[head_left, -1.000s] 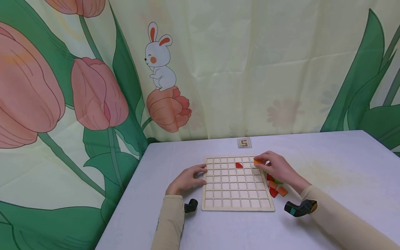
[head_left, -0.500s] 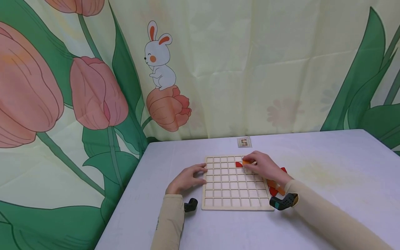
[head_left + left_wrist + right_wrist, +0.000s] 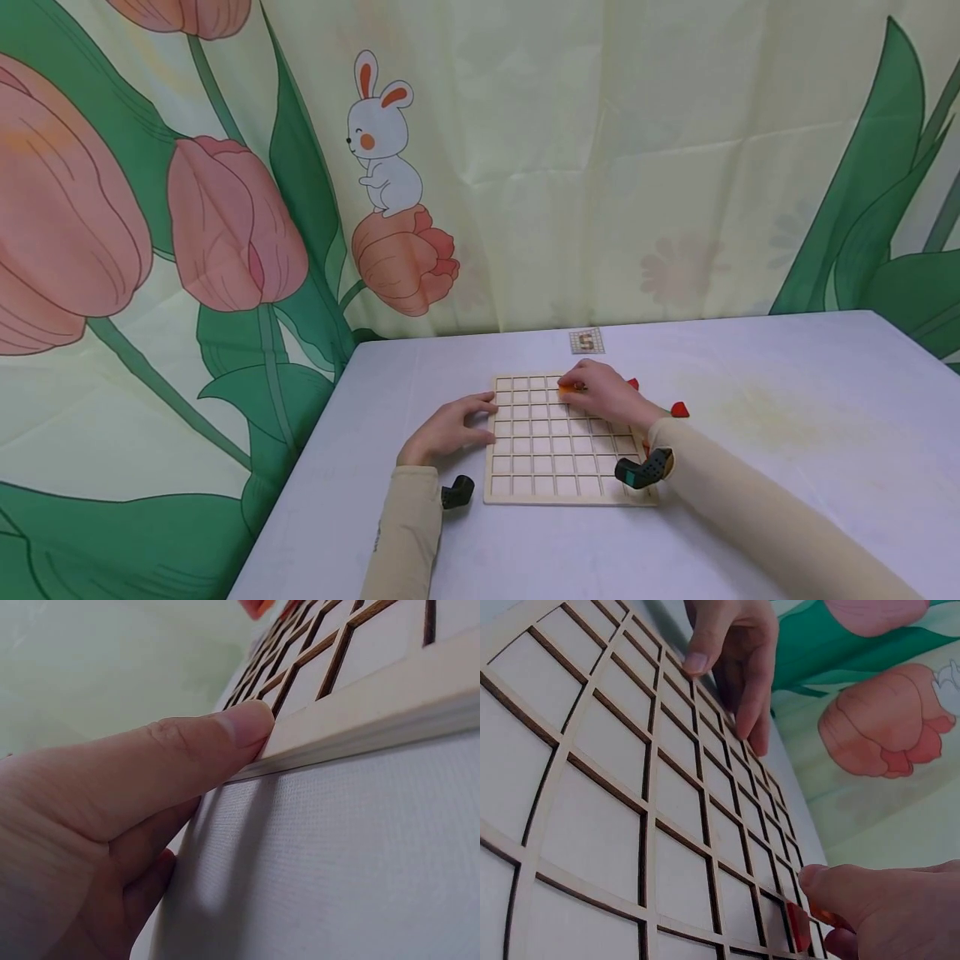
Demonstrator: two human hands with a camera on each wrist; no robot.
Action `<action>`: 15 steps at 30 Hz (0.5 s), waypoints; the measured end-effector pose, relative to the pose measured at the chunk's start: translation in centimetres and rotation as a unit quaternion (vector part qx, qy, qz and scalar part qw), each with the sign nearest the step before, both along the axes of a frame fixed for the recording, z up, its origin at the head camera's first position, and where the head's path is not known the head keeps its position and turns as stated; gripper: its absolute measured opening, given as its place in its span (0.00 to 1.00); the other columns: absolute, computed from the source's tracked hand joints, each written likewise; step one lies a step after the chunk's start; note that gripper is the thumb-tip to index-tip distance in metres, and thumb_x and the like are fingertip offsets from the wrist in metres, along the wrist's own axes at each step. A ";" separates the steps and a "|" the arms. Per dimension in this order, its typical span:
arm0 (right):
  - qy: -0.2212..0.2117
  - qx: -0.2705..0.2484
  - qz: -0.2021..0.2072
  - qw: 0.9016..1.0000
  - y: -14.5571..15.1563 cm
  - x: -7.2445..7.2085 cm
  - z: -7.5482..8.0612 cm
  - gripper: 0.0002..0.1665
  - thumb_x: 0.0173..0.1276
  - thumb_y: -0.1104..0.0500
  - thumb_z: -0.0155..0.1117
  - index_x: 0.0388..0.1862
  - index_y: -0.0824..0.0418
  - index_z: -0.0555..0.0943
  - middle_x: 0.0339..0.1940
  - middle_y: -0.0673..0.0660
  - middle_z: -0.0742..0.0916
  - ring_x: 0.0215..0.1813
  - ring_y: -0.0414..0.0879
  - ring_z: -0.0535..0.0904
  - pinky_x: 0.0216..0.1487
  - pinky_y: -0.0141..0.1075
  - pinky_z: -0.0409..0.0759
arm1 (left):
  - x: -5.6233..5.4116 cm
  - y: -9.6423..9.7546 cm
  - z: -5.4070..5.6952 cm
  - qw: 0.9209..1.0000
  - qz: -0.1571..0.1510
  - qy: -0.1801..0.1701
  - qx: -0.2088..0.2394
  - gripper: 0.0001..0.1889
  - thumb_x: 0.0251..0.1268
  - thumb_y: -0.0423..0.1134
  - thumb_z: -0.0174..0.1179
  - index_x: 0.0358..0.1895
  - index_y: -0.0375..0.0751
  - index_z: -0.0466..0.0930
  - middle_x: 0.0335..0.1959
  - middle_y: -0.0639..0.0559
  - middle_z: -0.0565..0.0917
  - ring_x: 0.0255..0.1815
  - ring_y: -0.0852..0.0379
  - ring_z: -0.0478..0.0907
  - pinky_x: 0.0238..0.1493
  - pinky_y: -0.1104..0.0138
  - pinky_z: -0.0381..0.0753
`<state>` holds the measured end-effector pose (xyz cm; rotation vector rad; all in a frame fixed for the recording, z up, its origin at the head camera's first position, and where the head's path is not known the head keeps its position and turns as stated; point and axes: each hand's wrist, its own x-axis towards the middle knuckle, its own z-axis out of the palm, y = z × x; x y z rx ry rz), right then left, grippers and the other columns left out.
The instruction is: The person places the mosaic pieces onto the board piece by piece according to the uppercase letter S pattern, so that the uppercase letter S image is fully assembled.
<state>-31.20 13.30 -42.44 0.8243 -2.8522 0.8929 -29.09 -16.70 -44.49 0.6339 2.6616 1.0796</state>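
Wooden and pale, the grid board (image 3: 570, 442) lies flat on the grey table (image 3: 787, 433), near its middle. In the head view the right hand (image 3: 603, 393) pinches a small orange tile (image 3: 572, 387) over the far row of cells, while the left hand (image 3: 448, 431) rests relaxed against the board's left edge. Two red pieces (image 3: 679, 409) lie just right of the board, and a small card (image 3: 587, 341) sits beyond it.

From the left wrist, the thumb (image 3: 225, 742) presses the board's rim (image 3: 375, 712), fingers loose.

From the right wrist, fingertips (image 3: 840, 889) hold a red-orange piece (image 3: 798, 925) at a cell; it looks thin and flat. Lowered tilted, it could catch on a rib and not seat.
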 end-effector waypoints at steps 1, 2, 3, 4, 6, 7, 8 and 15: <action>0.001 0.005 0.002 1.000 -0.1 -0.1 -0.1 0.16 0.67 0.60 0.67 0.51 0.66 0.85 0.43 0.56 0.83 0.46 0.51 0.78 0.50 0.46 0.79 | 0.0 0.0 0.0 1.000 0.001 -0.003 0.001 0.27 0.56 0.41 0.72 0.61 0.42 0.78 0.72 0.55 0.68 0.75 0.52 0.59 0.74 0.57 0.59; 0.005 0.008 0.008 1.000 -0.2 -0.3 -0.1 0.16 0.67 0.60 0.67 0.50 0.66 0.85 0.43 0.57 0.83 0.46 0.51 0.78 0.49 0.46 0.79 | 0.0 0.0 0.0 1.000 0.001 -0.004 0.002 0.27 0.56 0.41 0.72 0.61 0.41 0.78 0.72 0.55 0.68 0.75 0.52 0.59 0.74 0.56 0.59; 0.007 0.011 0.010 1.000 -0.3 -0.4 -0.2 0.16 0.67 0.60 0.67 0.50 0.66 0.85 0.43 0.56 0.83 0.45 0.51 0.78 0.48 0.45 0.79 | 0.0 0.0 0.1 1.000 0.001 -0.005 0.003 0.27 0.56 0.41 0.72 0.61 0.41 0.78 0.72 0.55 0.68 0.75 0.52 0.59 0.74 0.56 0.59; 0.010 0.014 0.012 1.000 -0.4 -0.6 -0.3 0.16 0.67 0.60 0.67 0.50 0.66 0.85 0.42 0.56 0.83 0.45 0.50 0.77 0.48 0.45 0.79 | 0.0 0.1 0.1 1.000 0.002 -0.005 0.005 0.27 0.56 0.41 0.72 0.61 0.41 0.78 0.72 0.54 0.68 0.75 0.51 0.59 0.74 0.56 0.59; 0.015 0.019 0.013 1.000 -0.6 -0.7 -0.4 0.16 0.67 0.60 0.67 0.50 0.66 0.85 0.42 0.56 0.83 0.44 0.50 0.77 0.47 0.43 0.79 | 0.1 0.1 0.2 1.000 0.003 -0.005 0.005 0.27 0.56 0.41 0.72 0.61 0.41 0.78 0.72 0.55 0.68 0.75 0.51 0.59 0.74 0.56 0.59; 0.017 0.021 0.014 1.000 -0.7 -0.8 -0.4 0.16 0.67 0.59 0.67 0.50 0.66 0.85 0.41 0.56 0.83 0.44 0.50 0.77 0.47 0.43 0.79 | 0.1 0.1 0.2 1.000 0.004 -0.006 0.004 0.27 0.56 0.41 0.72 0.61 0.42 0.78 0.72 0.55 0.68 0.75 0.52 0.59 0.73 0.56 0.59; 0.018 0.022 0.014 0.999 -0.8 -0.9 -0.5 0.16 0.67 0.59 0.67 0.50 0.66 0.85 0.41 0.55 0.83 0.43 0.49 0.77 0.46 0.43 0.79 | 0.1 0.1 0.2 1.000 0.005 -0.006 0.004 0.27 0.56 0.41 0.72 0.61 0.42 0.78 0.72 0.55 0.68 0.75 0.52 0.59 0.73 0.56 0.59; 0.008 0.026 0.013 1.000 -1.4 -0.9 -0.6 0.15 0.67 0.59 0.67 0.49 0.65 0.85 0.42 0.55 0.83 0.45 0.50 0.77 0.49 0.44 0.79 | -0.1 0.3 0.0 1.000 0.012 -0.010 0.002 0.27 0.56 0.41 0.72 0.60 0.44 0.79 0.72 0.58 0.68 0.75 0.54 0.59 0.73 0.58 0.60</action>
